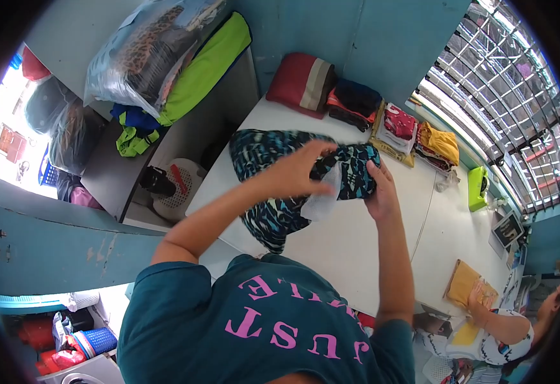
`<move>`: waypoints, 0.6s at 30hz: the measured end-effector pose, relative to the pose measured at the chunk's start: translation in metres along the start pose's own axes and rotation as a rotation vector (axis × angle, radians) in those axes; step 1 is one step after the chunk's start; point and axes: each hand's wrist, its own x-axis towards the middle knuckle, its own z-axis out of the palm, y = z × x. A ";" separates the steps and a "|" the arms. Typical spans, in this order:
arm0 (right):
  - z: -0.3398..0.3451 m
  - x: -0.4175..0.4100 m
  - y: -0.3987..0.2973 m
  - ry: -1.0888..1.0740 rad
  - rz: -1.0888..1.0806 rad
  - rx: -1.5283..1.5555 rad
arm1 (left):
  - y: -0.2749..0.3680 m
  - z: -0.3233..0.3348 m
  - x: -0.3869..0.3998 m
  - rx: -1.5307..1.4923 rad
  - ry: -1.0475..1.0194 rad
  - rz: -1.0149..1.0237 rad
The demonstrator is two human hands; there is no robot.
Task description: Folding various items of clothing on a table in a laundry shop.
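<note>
A patterned garment (275,211) in black, teal and white, with a white mesh part (322,201), hangs in front of me above the white table (347,245). My right hand (381,185) grips the garment's upper right end, thumb on the front. On the left, my left hand (304,168) is blurred, its thumb and fingers spread apart around the edge by the mesh. Whether it pinches any cloth cannot be told.
Folded clothes (399,122) and a red striped folded cloth (299,84) line the wall. A bulging plastic bag (140,57) sits on a shelf at upper left. At right, a co-worker's hand (476,297) rests on a folded yellow cloth (462,283). A lime-green box (476,189) stands near the window.
</note>
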 end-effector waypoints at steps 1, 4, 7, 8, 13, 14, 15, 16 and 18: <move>-0.002 0.000 0.009 0.007 -0.024 0.026 | -0.012 0.017 -0.014 0.076 0.042 0.024; -0.017 0.001 0.035 0.054 0.010 0.206 | -0.029 0.055 -0.044 0.332 0.324 0.045; -0.010 -0.007 0.042 0.134 0.103 0.355 | -0.028 0.078 -0.063 0.268 0.457 0.048; -0.010 -0.008 0.044 0.117 0.146 0.369 | -0.029 0.083 -0.064 0.257 0.460 0.031; -0.014 -0.015 0.041 0.094 0.132 0.215 | -0.076 0.082 -0.071 0.155 0.199 -0.278; -0.014 -0.017 0.039 0.096 0.132 0.215 | -0.083 0.080 -0.070 0.100 0.242 -0.221; -0.011 -0.020 0.035 0.111 0.131 0.163 | -0.087 0.078 -0.070 0.045 0.283 -0.165; -0.009 -0.023 0.032 0.126 0.129 0.112 | -0.089 0.080 -0.069 -0.020 0.182 -0.311; -0.005 -0.026 0.035 0.153 0.111 0.101 | -0.090 0.085 -0.064 -0.277 0.130 -0.351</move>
